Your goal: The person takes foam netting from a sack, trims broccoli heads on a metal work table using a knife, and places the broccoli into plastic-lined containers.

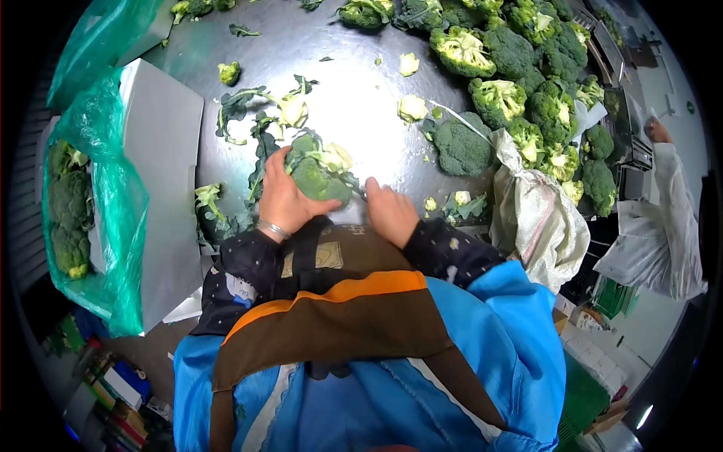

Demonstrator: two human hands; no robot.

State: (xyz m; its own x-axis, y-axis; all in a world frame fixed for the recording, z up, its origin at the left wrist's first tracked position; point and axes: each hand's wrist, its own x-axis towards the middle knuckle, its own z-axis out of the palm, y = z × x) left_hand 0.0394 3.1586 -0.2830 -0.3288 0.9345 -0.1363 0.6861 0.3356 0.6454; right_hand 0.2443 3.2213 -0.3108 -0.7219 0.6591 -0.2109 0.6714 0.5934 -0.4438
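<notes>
We see the broccoli head (322,181) just above the near side of the metal table (354,90), gripped in the left hand (290,194), its fingers and thumb spread around the crown. The head lies to the right of those fingers, its long axis running from the crown near us to the pale stalk, which points away and slightly right. The left hand is the nearer, touching it; the right hand (392,215) is just beside its right side, fingers curled, though we cannot tell what they close on. At the waist, a tan patch (329,256) and marks on the brown cloth (369,252) look like print, but we can read no words or brand.
</notes>
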